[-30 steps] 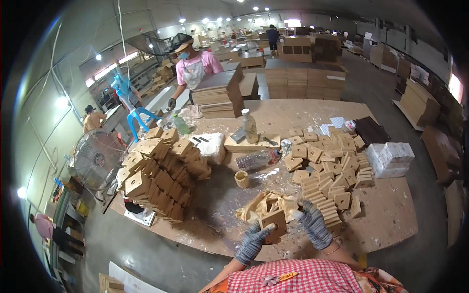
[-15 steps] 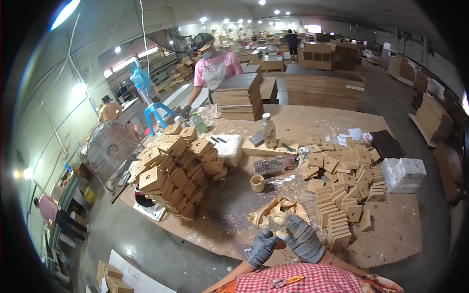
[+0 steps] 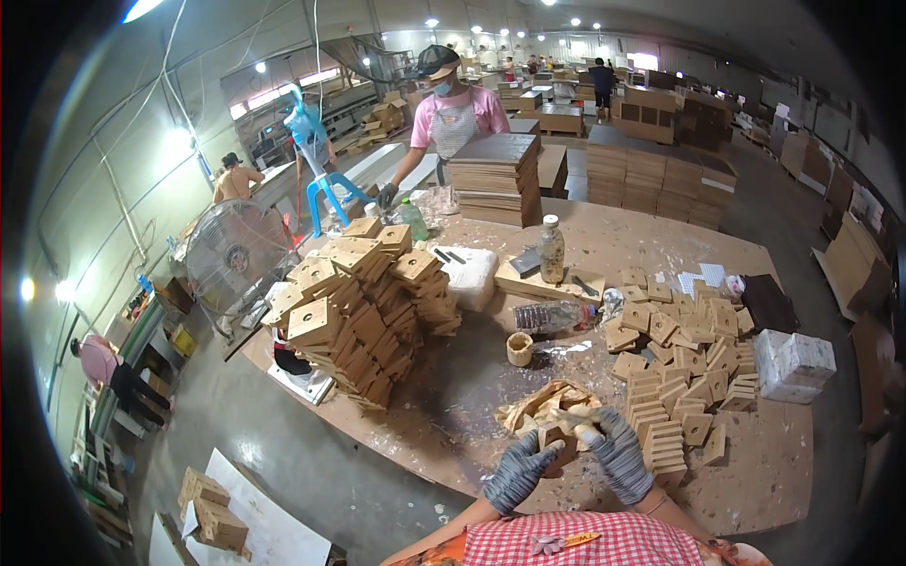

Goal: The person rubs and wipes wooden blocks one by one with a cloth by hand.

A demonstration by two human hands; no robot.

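Note:
Both my hands wear grey knit gloves with pale fingertips, and they meet at the near edge of the work table. My left hand (image 3: 521,474) is closed on a small wooden block (image 3: 557,440), held tilted up. My right hand (image 3: 619,460) has its fingers bent together at the block's upper right edge; what they pinch, if anything, is too small to make out. Just beyond my hands lies a crumpled yellowish-tan wrapping (image 3: 530,409), partly hidden by them. To the right, next to my right hand, rows of square wooden blocks with holes (image 3: 666,445) lean against each other.
A tall stack of similar blocks (image 3: 351,325) stands at left. Beyond my hands are a small cup (image 3: 519,349), a lying plastic bottle (image 3: 547,318) and an upright bottle (image 3: 552,251). White wrapped bundles (image 3: 795,366) sit at right. A co-worker (image 3: 458,118) stands across the table.
My hands have moved slightly apart, and the wooden block now shows in my left hand. My right hand has turned more upright. The whole view has shifted, with the table lying further right.

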